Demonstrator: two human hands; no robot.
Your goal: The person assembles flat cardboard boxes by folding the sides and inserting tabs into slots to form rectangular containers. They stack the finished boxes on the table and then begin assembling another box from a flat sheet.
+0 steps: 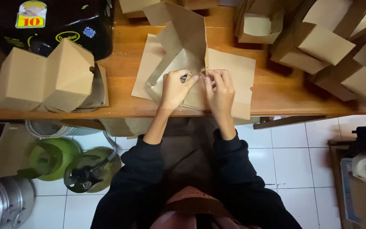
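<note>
A flat brown cardboard box blank (191, 46), partly folded, lies on the wooden table (276, 93) with one flap standing up. My left hand (175, 88) and my right hand (220, 88) meet at its middle, fingers pinching a fold of the cardboard between them. Both arms wear black sleeves. A wide flat panel of the blank (238, 76) spreads to the right under my right hand.
Folded brown boxes (43, 76) stand at the table's left; more boxes and blanks (327, 42) pile at the right and back. A dark bag (64, 21) sits back left. Under the table stand green gas cylinders (51, 157), a metal pot (5, 203) and white floor tiles.
</note>
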